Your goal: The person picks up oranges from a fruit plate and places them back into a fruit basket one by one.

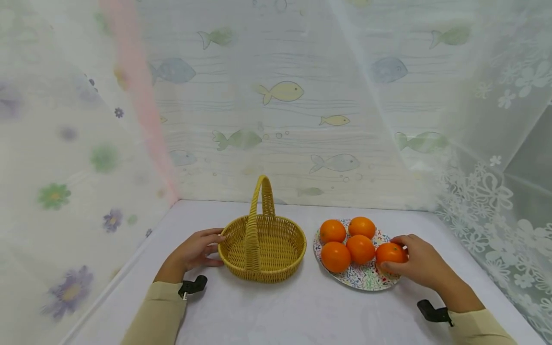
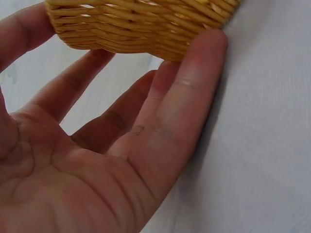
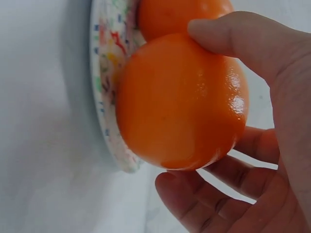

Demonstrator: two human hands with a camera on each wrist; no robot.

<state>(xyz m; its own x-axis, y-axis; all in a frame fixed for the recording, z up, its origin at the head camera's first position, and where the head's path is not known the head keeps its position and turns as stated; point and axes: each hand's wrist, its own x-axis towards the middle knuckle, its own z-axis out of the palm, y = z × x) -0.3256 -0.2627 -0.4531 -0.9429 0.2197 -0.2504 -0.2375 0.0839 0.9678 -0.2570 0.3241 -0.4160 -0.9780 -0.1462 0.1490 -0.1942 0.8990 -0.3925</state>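
Observation:
A yellow woven basket (image 1: 276, 274) with a tall arched handle stands upright on the table. My left hand (image 1: 200, 250) holds its left end, the thumb and fingers spread around the woven side (image 2: 131, 24). To the right lies a round plate (image 1: 366, 280) with a colourful speckled pattern, bearing several oranges. With my right hand (image 1: 420, 261) I grip the rightmost orange (image 1: 389, 254), thumb on one side and fingers around the other. In the right wrist view this orange (image 3: 182, 104) is close to the plate's rim; its contact with the plate is hard to tell.
The other oranges (image 1: 361, 249) cluster on the plate's left and back parts. White cloth covers the table (image 1: 276, 316). A sheer curtain with fish prints (image 1: 284, 91) hangs behind, and flower-patterned curtains (image 1: 64, 191) flank both sides. Black cameras (image 1: 193, 285) sit on both wrists.

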